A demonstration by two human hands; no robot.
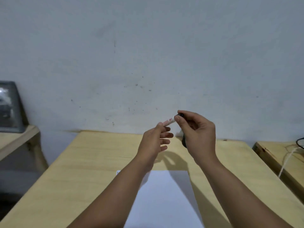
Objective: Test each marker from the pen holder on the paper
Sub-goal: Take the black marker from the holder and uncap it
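Observation:
Both of my hands are raised above the far half of the wooden table (92, 162). My left hand (154, 142) pinches the lower end of a white marker (168, 122) with red print. My right hand (197, 130) grips the marker's dark cap (181, 115) between thumb and forefinger. A white sheet of paper (166, 198) lies flat on the table below my forearms. A dark object (184, 142), mostly hidden behind my right hand, stands near the table's far edge; I cannot tell whether it is the pen holder.
A pale wall (148, 55) rises right behind the table. A grey framed object (9, 107) stands on a wooden side table (18, 137) at the left. Another wooden surface (279, 155) at the right carries a white cord (286, 162) and a dark cable.

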